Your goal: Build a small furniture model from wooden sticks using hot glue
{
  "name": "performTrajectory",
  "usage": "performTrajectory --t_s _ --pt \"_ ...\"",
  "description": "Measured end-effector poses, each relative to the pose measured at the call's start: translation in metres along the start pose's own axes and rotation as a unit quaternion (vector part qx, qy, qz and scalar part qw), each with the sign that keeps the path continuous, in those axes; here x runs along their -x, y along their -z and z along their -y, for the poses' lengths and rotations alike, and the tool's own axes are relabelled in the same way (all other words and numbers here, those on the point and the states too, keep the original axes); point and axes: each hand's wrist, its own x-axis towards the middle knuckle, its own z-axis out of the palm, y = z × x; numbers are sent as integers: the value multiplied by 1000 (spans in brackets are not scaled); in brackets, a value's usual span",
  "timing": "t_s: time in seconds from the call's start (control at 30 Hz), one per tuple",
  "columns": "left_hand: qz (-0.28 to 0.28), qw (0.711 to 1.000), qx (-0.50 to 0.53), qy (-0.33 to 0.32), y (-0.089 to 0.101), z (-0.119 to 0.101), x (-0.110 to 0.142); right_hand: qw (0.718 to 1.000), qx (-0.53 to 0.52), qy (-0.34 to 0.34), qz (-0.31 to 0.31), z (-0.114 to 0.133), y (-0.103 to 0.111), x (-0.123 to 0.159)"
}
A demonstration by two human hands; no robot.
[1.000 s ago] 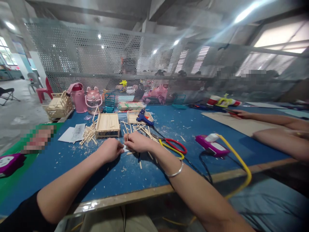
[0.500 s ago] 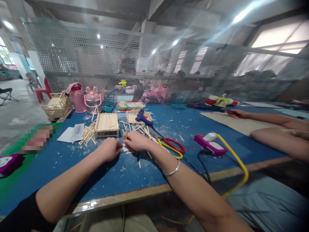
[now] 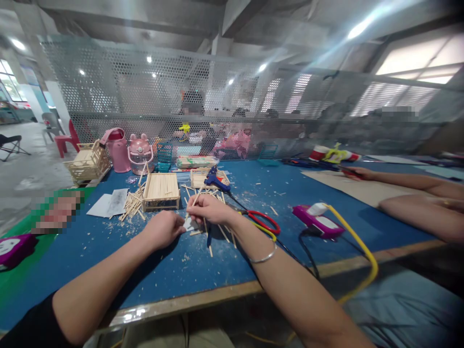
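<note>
White scrap (image 3: 188, 224) — partly hidden.

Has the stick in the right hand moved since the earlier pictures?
Yes. Against the slatted wooden stand, the stick in the right hand has tipped from near upright, its top now farther right.

Workshop: bench (image 3: 181, 278) bears glue gun (image 3: 216, 181) and loose sticks (image 3: 134, 204); mesh partition (image 3: 145, 92) stands behind, concrete beam (image 3: 246, 17) runs overhead.

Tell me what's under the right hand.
Loose sticks poke out from under the right hand; a white scrap shows at its left edge. Whatever else it covers cannot be seen.
</note>
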Motion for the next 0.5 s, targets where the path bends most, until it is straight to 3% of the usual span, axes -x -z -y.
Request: performTrajectory --t_s 0.1,0.27,0.37,0.5 --pt "-34 998 54 -16 4 -1 2 994 -103 20 22 -3 4 -1" --pt "-44 982 182 -4 5 -4 2 988 -142 45 25 -2 0 -1" --pt "-71 978 193 17 1 -4 1 992 -108 60 -8 2 -6 -1" --pt "-64 987 149 13 -2 0 0 998 22 47 -45 9 -7 2"
